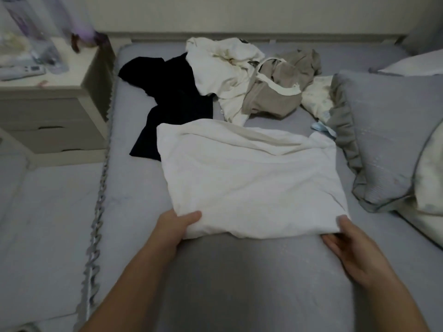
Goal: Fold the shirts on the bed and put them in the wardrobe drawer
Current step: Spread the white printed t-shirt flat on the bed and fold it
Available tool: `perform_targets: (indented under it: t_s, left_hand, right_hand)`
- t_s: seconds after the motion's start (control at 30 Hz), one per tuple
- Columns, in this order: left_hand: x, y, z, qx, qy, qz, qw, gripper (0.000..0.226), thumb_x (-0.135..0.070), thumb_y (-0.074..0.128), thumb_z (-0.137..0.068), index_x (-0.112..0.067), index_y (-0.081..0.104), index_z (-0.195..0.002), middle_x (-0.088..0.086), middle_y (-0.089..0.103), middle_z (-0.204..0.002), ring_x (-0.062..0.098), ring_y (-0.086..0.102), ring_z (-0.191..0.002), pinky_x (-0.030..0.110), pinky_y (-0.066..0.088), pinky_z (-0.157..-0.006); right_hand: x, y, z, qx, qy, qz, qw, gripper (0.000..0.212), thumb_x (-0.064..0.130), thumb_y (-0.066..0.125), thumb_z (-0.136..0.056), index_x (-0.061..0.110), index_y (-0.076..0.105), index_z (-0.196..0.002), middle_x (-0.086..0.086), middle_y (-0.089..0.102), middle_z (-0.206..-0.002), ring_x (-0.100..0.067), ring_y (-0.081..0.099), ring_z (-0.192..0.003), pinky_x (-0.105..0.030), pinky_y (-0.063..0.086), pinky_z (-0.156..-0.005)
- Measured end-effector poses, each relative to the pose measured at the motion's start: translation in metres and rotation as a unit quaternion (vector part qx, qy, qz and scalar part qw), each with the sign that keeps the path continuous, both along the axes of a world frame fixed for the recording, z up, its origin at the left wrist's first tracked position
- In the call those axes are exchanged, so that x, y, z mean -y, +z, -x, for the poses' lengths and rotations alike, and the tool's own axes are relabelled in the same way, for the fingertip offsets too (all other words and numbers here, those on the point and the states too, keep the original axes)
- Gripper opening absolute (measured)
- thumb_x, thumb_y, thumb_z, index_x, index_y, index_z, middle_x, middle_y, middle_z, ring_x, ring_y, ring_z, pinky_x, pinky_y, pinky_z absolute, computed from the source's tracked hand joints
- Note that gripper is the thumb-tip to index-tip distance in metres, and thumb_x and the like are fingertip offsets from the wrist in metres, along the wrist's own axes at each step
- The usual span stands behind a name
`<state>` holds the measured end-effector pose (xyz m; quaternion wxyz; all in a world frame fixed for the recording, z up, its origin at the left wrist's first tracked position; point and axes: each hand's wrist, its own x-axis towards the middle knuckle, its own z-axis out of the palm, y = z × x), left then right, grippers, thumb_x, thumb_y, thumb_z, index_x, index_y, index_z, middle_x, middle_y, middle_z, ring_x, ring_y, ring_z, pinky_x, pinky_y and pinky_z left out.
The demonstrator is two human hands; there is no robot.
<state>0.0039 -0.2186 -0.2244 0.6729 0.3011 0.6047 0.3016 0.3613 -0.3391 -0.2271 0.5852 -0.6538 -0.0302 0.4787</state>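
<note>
A white shirt (251, 178) lies spread on the grey bed (235, 279) in front of me, folded over at its near edge. My left hand (175, 228) pinches the shirt's near left corner, thumb on top. My right hand (347, 240) holds the near right corner, thumb on the cloth and fingers under it. Behind it lie a black shirt (172, 101), a crumpled cream shirt (223, 65) and a beige shirt (280, 85) with white trim.
Grey pillows (388, 137) lie along the bed's right side. A cream nightstand (52, 104) with drawers stands at the left, with a remote and bottles on top. A second mattress (43, 212) adjoins the bed on the left.
</note>
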Motion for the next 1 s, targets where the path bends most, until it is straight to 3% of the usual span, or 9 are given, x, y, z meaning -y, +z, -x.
perform_targets:
  t_s: [0.2, 0.27, 0.33, 0.4, 0.47, 0.57, 0.7, 0.83, 1.0]
  left_hand:
    - [0.102, 0.000, 0.029, -0.008, -0.143, 0.108, 0.984, 0.048, -0.005, 0.082, -0.068, 0.000, 0.067, -0.113, 0.020, 0.075, -0.097, 0.033, 0.073, -0.079, 0.040, 0.059, -0.066]
    - [0.135, 0.003, 0.032, -0.002, -0.305, 0.133, 0.943, 0.043, -0.009, 0.081, -0.073, 0.002, 0.061, -0.109, 0.024, 0.071, -0.088, 0.034, 0.069, -0.069, 0.030, 0.052, -0.050]
    - [0.143, -0.017, 0.045, 0.079, -0.360, -0.003, 0.930, 0.011, 0.022, 0.041, -0.090, 0.026, 0.036, -0.081, 0.029, 0.046, -0.076, 0.036, 0.045, -0.059, 0.031, 0.035, -0.042]
    - [0.155, -0.018, 0.037, -0.011, -0.368, -0.082, 0.926, 0.030, 0.026, 0.025, -0.093, 0.033, 0.028, -0.065, 0.032, 0.039, -0.057, 0.037, 0.035, -0.046, 0.037, 0.033, -0.043]
    - [0.167, -0.003, 0.022, -0.197, -0.367, -0.093, 0.904, 0.050, -0.021, 0.052, -0.100, 0.007, 0.066, -0.062, 0.000, 0.055, -0.039, 0.013, 0.044, -0.031, 0.025, 0.039, -0.041]
    - [0.158, 0.035, -0.002, -0.227, -0.304, -0.299, 0.876, 0.017, -0.041, 0.058, -0.086, -0.029, 0.069, -0.079, -0.009, 0.071, -0.080, 0.008, 0.064, -0.071, 0.021, 0.047, -0.067]
    - [0.074, 0.035, -0.040, -0.491, -0.334, -0.422, 0.686, 0.049, -0.027, 0.051, -0.094, -0.033, 0.041, -0.142, -0.003, 0.034, -0.150, 0.019, 0.032, -0.135, 0.037, 0.022, -0.109]
    - [0.013, 0.021, -0.041, -0.531, -0.386, -0.434, 0.617, 0.030, -0.042, 0.045, -0.096, -0.032, 0.055, -0.123, -0.004, 0.059, -0.119, 0.020, 0.052, -0.108, 0.037, 0.024, -0.095]
    - [-0.025, 0.015, -0.027, -0.481, -0.215, -0.407, 0.746, 0.028, -0.033, 0.046, -0.099, -0.018, 0.060, -0.080, 0.005, 0.067, -0.076, 0.030, 0.061, -0.073, 0.033, 0.039, -0.065]
  right_hand:
    - [0.038, 0.020, 0.008, 0.047, -0.071, 0.024, 0.996, 0.025, 0.003, 0.060, -0.090, 0.013, 0.062, -0.112, -0.003, 0.070, -0.098, -0.020, 0.067, -0.086, -0.033, 0.061, -0.058]
    - [0.067, 0.018, 0.005, 0.109, -0.076, 0.070, 0.989, 0.029, 0.005, 0.062, -0.087, 0.011, 0.063, -0.116, -0.009, 0.071, -0.104, -0.027, 0.068, -0.089, -0.039, 0.061, -0.069]
    - [0.087, 0.014, 0.005, 0.205, -0.063, 0.139, 0.967, 0.043, 0.010, 0.066, -0.085, 0.009, 0.057, -0.127, -0.016, 0.066, -0.119, -0.033, 0.065, -0.102, -0.047, 0.055, -0.092]
    - [0.097, 0.019, 0.013, 0.324, -0.056, 0.163, 0.930, 0.059, 0.016, 0.068, -0.082, 0.012, 0.049, -0.137, -0.017, 0.059, -0.130, -0.034, 0.059, -0.114, -0.046, 0.046, -0.103]
    - [0.095, 0.027, 0.035, 0.469, -0.009, 0.143, 0.871, 0.066, 0.026, 0.066, -0.081, 0.010, 0.045, -0.141, -0.020, 0.049, -0.140, -0.037, 0.048, -0.127, -0.046, 0.037, -0.109]
    - [0.078, 0.022, 0.090, 0.615, 0.198, 0.140, 0.750, 0.062, 0.037, 0.057, -0.088, 0.015, 0.043, -0.145, -0.013, 0.032, -0.156, -0.031, 0.025, -0.145, -0.048, 0.015, -0.118]
    - [0.064, -0.011, 0.144, 0.638, 0.352, 0.215, 0.650, 0.067, 0.057, 0.026, -0.098, 0.027, 0.016, -0.157, -0.003, 0.007, -0.166, -0.025, 0.001, -0.152, -0.050, -0.002, -0.120]
    - [0.063, -0.022, 0.151, 0.669, 0.329, 0.222, 0.628, 0.069, 0.055, 0.028, -0.092, 0.020, 0.036, -0.152, -0.011, 0.029, -0.160, -0.034, 0.025, -0.147, -0.057, 0.014, -0.117]
    - [0.061, -0.026, 0.148, 0.676, 0.335, 0.236, 0.613, 0.070, 0.053, 0.036, -0.089, 0.019, 0.041, -0.150, -0.011, 0.033, -0.158, -0.033, 0.030, -0.145, -0.057, 0.017, -0.115]
